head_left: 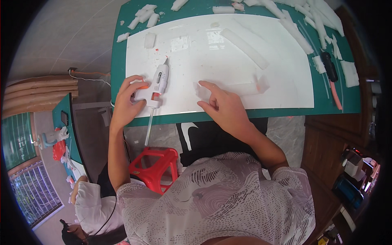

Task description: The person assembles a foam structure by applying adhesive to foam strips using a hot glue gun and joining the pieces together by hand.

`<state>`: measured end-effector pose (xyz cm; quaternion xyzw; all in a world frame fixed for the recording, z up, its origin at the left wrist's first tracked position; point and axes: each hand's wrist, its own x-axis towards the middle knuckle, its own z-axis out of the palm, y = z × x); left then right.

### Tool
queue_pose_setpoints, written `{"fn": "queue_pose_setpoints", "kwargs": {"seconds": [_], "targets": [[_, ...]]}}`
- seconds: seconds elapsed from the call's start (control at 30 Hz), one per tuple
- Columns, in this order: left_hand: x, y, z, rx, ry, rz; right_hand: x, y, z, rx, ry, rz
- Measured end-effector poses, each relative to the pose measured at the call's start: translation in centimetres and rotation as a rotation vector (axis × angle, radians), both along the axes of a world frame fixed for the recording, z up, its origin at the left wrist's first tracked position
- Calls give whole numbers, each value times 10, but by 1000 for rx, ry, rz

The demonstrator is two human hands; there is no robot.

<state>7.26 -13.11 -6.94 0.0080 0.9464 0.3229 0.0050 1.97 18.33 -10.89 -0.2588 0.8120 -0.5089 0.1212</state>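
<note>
A: Start at the left. What's there?
B: Loose white chunks (145, 15) on the table's far left corner. Below them, the left hand (127, 100) curls around the handle of a glue gun (160, 81), thumb on one side, fingers by the orange trigger (143, 86).

A: A firm hold?
B: It looks closed on the handle; how hard it squeezes, I can't tell. The nozzle points away from the body, over the white board (183, 73), and a clear stick (150, 126) pokes out of the gun's rear past the table edge.

A: And the right hand (226, 108)?
B: Thumb and forefinger are well apart, with nothing clearly gripped. They're just beside the near end of a pale strip (245, 89); whether they touch it, I can't say.

A: Further right?
B: A longer white strip (245, 48) lies up the board, then more white lengths along the far right edge, near a black-handled tool (328, 67).

A: So how far along is it?
B: Partway, I'd judge. The gun is loaded and the white material is already in separate pieces. I see no pieces clearly joined, so the gluing seems mostly left. How much, I can't tell.
</note>
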Motion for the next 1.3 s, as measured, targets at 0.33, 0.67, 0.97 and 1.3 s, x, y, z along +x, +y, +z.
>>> {"fn": "queue_pose_setpoints", "kwargs": {"seconds": [0.33, 0.67, 0.97, 1.3], "targets": [[11, 14, 6, -76, 103, 2, 18, 44, 31, 83, 55, 36], [29, 120, -8, 387, 243, 138, -121, 114, 81, 289, 277, -85], [5, 143, -38, 596, 240, 146, -174, 57, 28, 548, 379, 157], [-1, 143, -52, 699, 242, 161, -135, 67, 110, 269, 406, 379]]}}
